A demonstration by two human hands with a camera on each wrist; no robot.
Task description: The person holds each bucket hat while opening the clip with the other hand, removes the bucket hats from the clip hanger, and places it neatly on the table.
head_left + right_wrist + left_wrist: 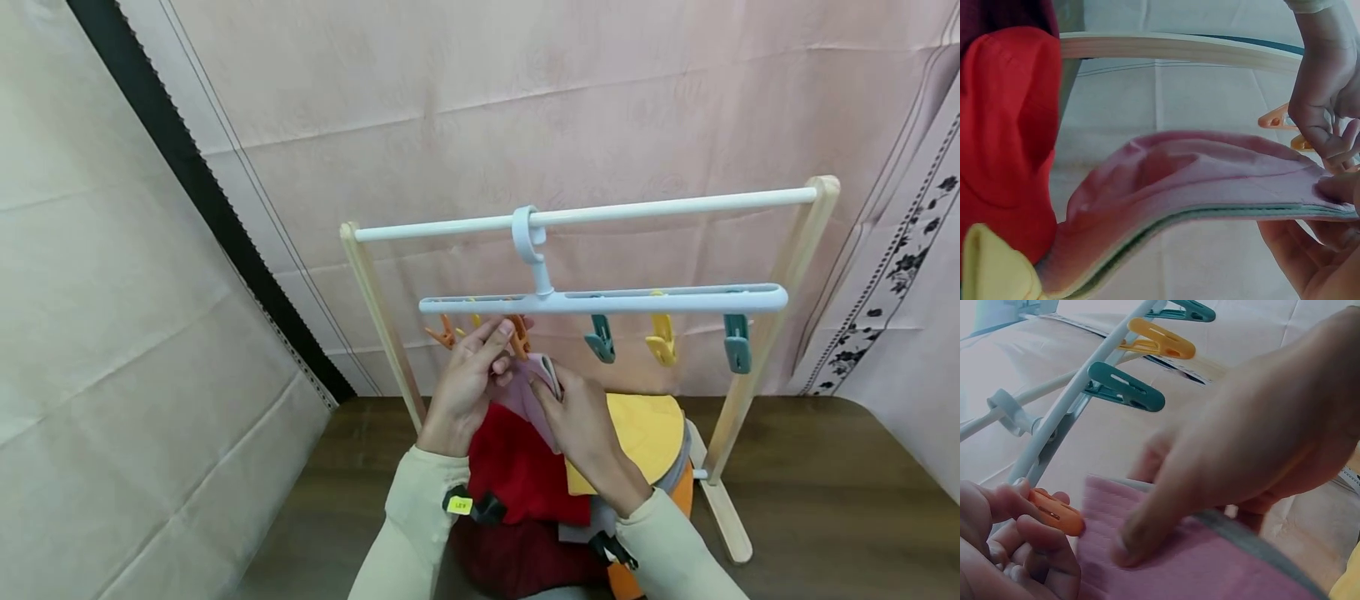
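Note:
In the head view my left hand (467, 383) pinches an orange clothespin (519, 340) hanging from a pale blue clip hanger (615, 302). My right hand (588, 421) holds the upper edge of a folded pink cloth piece (525, 400), thumb on the near face and fingers behind. Rows of stitching and a grey-green edge show on the pink cloth (1141, 550) in the left wrist view. Its corner is right at the tip of the orange clothespin (1059, 514). From the right wrist the pink cloth (1172, 169) droops in a curve away from the fingers.
The hanger hooks over a white rod (675, 207) on a wooden stand (738, 400). Green clothespins (600, 339) and a yellow one (662, 340) hang at right, another orange one (444, 333) at left. Red (517, 467), yellow (645, 433) and dark red cloth pieces (517, 554) lie below.

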